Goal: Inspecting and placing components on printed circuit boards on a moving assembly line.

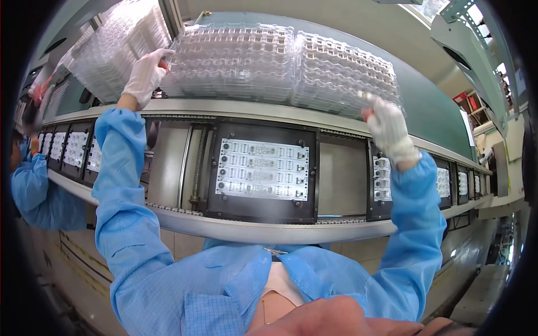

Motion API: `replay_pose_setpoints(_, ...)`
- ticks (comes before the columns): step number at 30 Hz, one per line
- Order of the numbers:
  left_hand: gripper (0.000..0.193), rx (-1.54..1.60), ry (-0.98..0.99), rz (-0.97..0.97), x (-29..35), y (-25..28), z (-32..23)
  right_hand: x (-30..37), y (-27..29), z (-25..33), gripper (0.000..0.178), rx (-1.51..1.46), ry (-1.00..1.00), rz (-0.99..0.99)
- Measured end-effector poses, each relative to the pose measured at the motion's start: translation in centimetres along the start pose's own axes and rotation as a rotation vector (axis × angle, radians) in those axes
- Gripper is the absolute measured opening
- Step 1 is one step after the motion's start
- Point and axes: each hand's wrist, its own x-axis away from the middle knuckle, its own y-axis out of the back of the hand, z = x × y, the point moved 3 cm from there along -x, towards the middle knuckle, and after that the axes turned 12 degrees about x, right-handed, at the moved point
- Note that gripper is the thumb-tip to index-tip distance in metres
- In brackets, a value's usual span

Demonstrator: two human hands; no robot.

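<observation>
Setting: factory conveyor line [269,231] with pale metal rails, green shelf [431,112] behind it.
Trays: stack of clear, moulded plastic trays [269,61] with rows of rounded pockets, glossy, lying on the shelf edge above the conveyor; a second stack [112,45] further left.
Left hand [147,74]: white knit glove, fingers curled over the stack's left end, gripping it.
Right hand [388,130]: white knit glove, fingers closed on the stack's right corner.
Carrier: black rectangular frame [262,171] on the conveyor, holding a white circuit panel [262,169] with dark round parts.
Sleeves: blue checked fabric.
Co-worker: blue sleeve [33,193] at far left.
</observation>
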Motion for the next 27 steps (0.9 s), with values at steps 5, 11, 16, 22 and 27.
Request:
replay_pose_setpoints(5,0.047,0.272,0.044,-0.013,4.3,-0.4,-5.3,-7.9,-3.3,-1.2,0.037,-0.103,-0.137,-0.068)
replay_pose_setpoints(11,0.05,0.465,-0.358,0.168,10.5,-5.5,-12.3,-15.4,-9.4,1.5,0.03,0.201,0.113,0.017)
replay_pose_setpoints(16,0.038,0.352,-0.561,0.151,13.5,-9.8,-12.7,-16.3,-10.4,3.3,0.066,0.27,-0.055,0.198)
replay_pose_setpoints(22,0.04,0.158,-0.694,0.174,13.5,-13.0,-12.5,-14.2,-8.8,2.3,0.041,0.107,-0.07,-0.062)
replay_pose_setpoints(27,0.039,0.108,-0.673,0.288,13.1,-14.2,-12.0,-8.4,-5.8,6.1,0.047,-0.139,0.18,-0.43)
